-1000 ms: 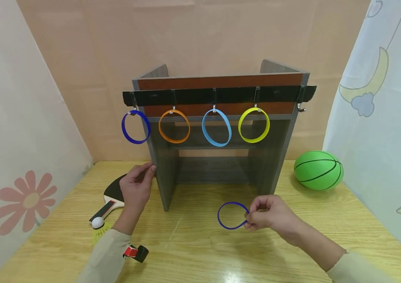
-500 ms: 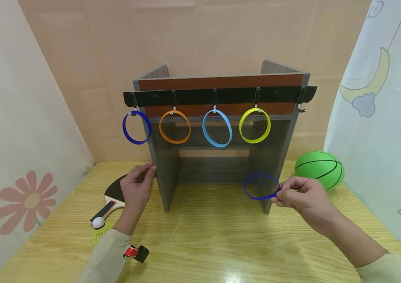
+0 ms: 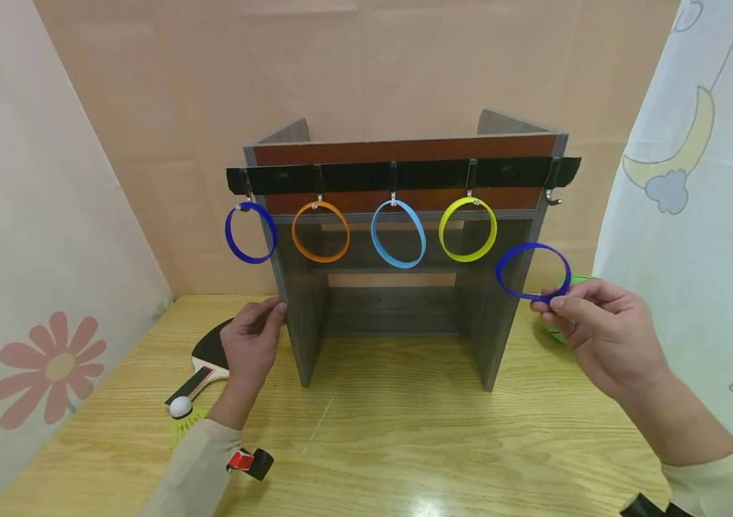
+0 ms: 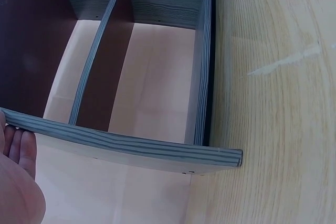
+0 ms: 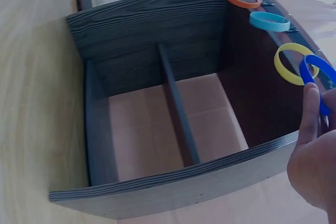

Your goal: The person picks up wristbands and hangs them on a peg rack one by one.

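Note:
Thumb and fingers of my right hand pinch the lower right of a dark blue wristband, held up just below and left of the bare rightmost hook. In the right wrist view this band overlaps the yellow one. My left hand holds the front edge of the grey wooden shelf at its left panel. Along the black hook strip hang another dark blue wristband, an orange one, a light blue one and a yellow one.
Left of the shelf lie a table tennis paddle and a shuttlecock on the wooden table. A green ball sits behind my right hand, mostly hidden. Printed curtains stand at both sides.
My right hand has lifted the dark blue wristband from low in front of the shelf, up and to the right, toward the rightmost hook. The left hand stays on the panel.

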Motion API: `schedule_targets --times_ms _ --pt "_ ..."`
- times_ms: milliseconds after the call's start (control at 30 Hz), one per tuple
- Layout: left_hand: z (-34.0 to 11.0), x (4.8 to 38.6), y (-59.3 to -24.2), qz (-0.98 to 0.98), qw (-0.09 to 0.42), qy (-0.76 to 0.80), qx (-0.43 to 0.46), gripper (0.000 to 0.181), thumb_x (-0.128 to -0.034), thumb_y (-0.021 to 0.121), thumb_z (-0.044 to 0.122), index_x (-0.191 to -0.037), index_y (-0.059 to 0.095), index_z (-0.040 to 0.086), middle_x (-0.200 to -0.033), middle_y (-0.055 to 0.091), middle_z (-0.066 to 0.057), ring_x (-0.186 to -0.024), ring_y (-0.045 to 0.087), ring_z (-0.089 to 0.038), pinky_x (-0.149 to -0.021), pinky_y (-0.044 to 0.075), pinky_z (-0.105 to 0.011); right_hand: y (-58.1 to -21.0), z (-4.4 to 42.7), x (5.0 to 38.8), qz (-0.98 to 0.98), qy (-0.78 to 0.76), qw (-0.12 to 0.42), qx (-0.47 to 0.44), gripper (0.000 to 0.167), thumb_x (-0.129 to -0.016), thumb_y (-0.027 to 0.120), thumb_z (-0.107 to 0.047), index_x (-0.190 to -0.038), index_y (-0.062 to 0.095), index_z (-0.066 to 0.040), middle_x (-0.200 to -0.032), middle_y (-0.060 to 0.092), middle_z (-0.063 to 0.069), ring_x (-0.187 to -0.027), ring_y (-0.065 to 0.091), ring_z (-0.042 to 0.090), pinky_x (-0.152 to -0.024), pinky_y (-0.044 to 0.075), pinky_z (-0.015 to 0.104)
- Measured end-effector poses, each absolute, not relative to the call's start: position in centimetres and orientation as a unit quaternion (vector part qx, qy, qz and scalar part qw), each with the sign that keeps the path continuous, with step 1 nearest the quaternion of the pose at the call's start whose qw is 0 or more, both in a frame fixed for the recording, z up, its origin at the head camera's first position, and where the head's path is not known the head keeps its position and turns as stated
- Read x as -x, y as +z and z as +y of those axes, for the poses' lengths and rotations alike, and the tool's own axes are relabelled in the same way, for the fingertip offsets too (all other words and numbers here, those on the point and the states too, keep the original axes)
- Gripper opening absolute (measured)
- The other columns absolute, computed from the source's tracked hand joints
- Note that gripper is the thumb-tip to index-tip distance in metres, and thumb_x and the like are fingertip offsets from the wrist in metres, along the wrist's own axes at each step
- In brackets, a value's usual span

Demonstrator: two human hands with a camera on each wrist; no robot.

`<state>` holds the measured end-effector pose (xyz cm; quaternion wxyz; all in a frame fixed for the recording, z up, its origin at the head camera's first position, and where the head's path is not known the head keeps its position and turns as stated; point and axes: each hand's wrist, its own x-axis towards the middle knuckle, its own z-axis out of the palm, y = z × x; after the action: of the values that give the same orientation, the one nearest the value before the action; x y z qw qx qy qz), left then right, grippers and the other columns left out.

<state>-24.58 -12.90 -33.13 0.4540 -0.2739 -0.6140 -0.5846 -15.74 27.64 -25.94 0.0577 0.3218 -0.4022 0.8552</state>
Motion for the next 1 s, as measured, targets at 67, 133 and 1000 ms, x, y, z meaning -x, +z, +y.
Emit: schedule_targets --times_ms 67,133,1000 --pt "-13.1 25.1 -33.6 -0.614 0.452 -0.588 0.271 0.015 -0.0753 0.061 -0.026 -0.087 0.066 -0.018 -0.068 0.059 -0.025 -0.066 0.061 -0.007 -0.061 0.05 -0.013 -25.5 27.6 15.8 -0.385 0.863 0.07 -0.32 0.031 -0.087 0.029 0.029 -0.086 0.058 0.019 -0.089 0.065 0.029 -0.083 0.067 0.037 -0.078 0.053 0.036" --pt "-13.3 25.5 -34.0 -0.616 0.449 -0.59 0.267 0.015 -0.0765 0.062 -0.024 -0.088 0.067 -0.016 -0.069 0.06 -0.023 -0.067 0.061 -0.006 -0.061 0.05 -0.013 -25.0 27.6 15.9 -0.369 0.869 0.082 -0.32 0.029 -0.088 0.03 0.028 -0.085 0.058 0.02 -0.09 0.065 0.029 -0.084 0.067 0.038 -0.078 0.053 0.037" --pt "-12.9 24.4 -33.0 -0.611 0.442 -0.599 0.269 0.013 -0.0756 0.06 -0.027 -0.086 0.063 -0.021 -0.067 0.057 -0.027 -0.066 0.061 -0.007 -0.061 0.05 -0.014 -22.9 27.5 17.6 -0.348 0.902 0.107 -0.231 0.021 -0.089 0.041 0.023 -0.083 0.06 0.017 -0.089 0.066 0.027 -0.082 0.067 0.037 -0.073 0.054 0.035"
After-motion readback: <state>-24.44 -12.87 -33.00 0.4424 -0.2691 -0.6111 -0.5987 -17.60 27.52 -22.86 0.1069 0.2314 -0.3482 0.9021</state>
